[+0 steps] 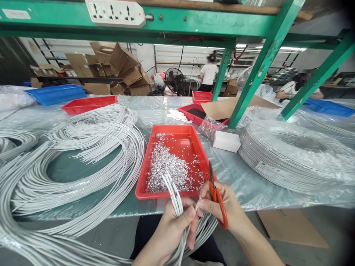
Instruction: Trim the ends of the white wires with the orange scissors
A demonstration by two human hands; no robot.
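My left hand [177,221] is closed around a bunch of white cables [173,190], whose cut ends point up over the near edge of a red tray [141,177]. Small silvery scraps [166,166] are heaped in that tray, mostly on its left side. With thumb and finger, my right hand [219,203] pinches the end of one cable beside the bunch. Orange-handled scissors [219,207] hang in the same hand, their dark blades pointing up and away. More of the cables droop below my hands over my lap.
Coiled white cables [91,177] cover the table's left side. A large plastic-wrapped cable coil [294,159] and a white box [226,141] lie to the right. Green frame posts [263,66] rise behind, under a beam with a power strip [115,13]. Two people are farther back.
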